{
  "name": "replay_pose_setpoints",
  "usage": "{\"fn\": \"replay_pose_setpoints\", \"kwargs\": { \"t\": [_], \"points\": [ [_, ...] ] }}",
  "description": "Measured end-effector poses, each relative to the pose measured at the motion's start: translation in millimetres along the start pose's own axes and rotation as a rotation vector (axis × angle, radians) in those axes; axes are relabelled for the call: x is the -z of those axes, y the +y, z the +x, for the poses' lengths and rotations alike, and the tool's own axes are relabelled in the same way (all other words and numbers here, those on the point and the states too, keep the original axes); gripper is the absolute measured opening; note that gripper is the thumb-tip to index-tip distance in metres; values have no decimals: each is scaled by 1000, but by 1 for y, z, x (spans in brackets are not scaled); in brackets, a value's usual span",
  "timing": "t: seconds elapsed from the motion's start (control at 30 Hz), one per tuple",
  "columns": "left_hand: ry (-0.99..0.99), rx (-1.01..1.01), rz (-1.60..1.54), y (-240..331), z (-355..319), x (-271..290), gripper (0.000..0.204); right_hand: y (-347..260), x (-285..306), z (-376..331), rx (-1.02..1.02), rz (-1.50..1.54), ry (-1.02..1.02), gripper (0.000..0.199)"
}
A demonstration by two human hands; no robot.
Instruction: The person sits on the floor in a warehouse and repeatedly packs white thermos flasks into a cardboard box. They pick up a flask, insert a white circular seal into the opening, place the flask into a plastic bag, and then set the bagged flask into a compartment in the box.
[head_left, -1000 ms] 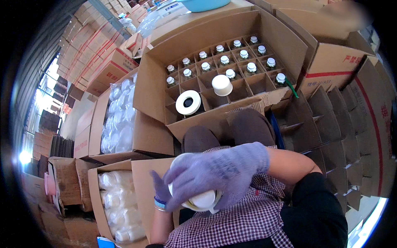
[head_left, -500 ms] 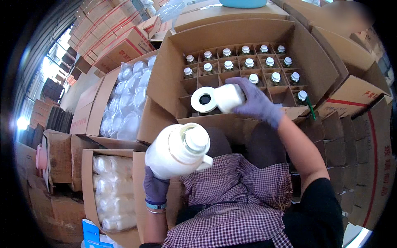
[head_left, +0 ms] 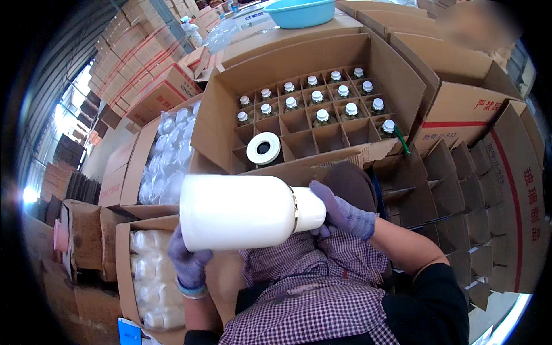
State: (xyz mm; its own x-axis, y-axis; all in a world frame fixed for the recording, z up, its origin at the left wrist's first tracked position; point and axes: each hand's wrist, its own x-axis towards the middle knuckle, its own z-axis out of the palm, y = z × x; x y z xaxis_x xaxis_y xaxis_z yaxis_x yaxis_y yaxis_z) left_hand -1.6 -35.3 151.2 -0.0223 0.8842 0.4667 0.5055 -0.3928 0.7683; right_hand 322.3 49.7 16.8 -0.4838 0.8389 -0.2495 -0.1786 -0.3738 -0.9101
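Note:
A glossy white thermos flask (head_left: 238,213) lies tilted on its side above my lap, with a thin gold band near its neck. My left hand (head_left: 190,261), in a purple-grey glove, is closed round its base end from below. A white cup lid (head_left: 309,210) covers the flask's neck, and my gloved right hand (head_left: 348,213) grips that lid's far end. The flask's handle is out of sight. Just beyond stands an open carton (head_left: 322,53) with dividers, holding several white-capped bottles (head_left: 351,112). A white ring-shaped piece (head_left: 263,148) with a dark centre sits in a near-left compartment.
Cartons of plastic-wrapped clear pieces (head_left: 167,150) and wrapped white pieces (head_left: 154,276) stand at my left. Cardboard dividers (head_left: 425,198) and another open carton (head_left: 460,106) are on the right. A blue basin (head_left: 302,12) rests at the back; a blurred person is far right.
My right hand has brought the white cup lid from over the carton onto the flask's neck. The flask has tipped over toward the right. The view has shifted slightly.

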Motion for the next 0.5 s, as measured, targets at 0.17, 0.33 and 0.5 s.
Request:
{"fn": "replay_pose_setpoints", "kwargs": {
  "t": [0.17,0.33,0.5],
  "points": [
    [-609,-528,-71,0,53,-22,25,-45,-13,-34,441,-697,366,54],
    [-1151,-349,-336,-29,82,-115,21,-42,-6,-30,759,-711,183,48],
    [-383,-212,189,-153,172,-172,67,-31,-7,-26,720,-781,178,46]
  ]
}}
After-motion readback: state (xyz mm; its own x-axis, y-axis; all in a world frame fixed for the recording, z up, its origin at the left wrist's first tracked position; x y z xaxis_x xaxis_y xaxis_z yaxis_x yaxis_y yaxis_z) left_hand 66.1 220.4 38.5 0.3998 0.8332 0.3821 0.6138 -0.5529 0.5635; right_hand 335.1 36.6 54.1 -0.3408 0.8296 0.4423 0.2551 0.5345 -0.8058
